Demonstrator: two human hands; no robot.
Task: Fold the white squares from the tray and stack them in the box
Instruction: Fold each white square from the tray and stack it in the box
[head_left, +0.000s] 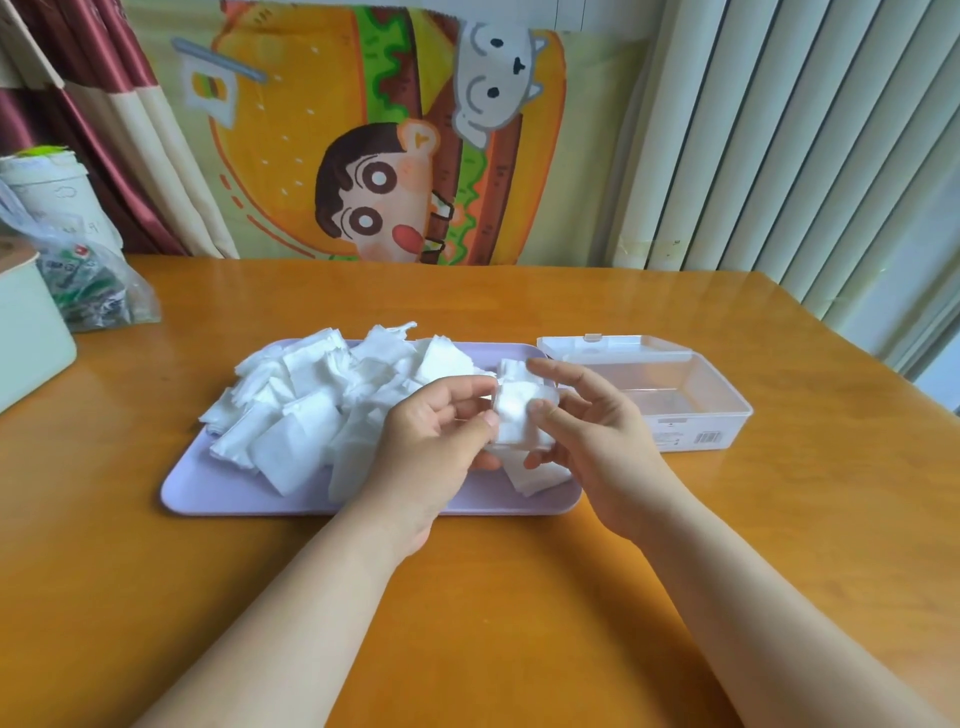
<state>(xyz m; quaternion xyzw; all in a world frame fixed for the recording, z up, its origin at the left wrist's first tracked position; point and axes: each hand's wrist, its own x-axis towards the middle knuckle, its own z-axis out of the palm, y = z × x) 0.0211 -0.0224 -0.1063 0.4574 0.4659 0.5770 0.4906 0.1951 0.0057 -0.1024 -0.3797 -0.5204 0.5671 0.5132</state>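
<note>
A lilac tray (197, 493) lies on the wooden table and carries a loose heap of several white squares (311, 410). Above the tray's right end both hands hold one white square (514, 410) between them. My left hand (436, 441) pinches its left edge with thumb and fingers. My right hand (587, 426) pinches its right side, thumb in front. To the right stands a clear plastic box (696, 415) with its lid open behind it; I see no squares inside.
At the table's left edge stand a pale green container (31, 343) and a clear plastic bag of packets (93, 291). A cartoon cloth hangs behind the table. Vertical blinds fill the right side.
</note>
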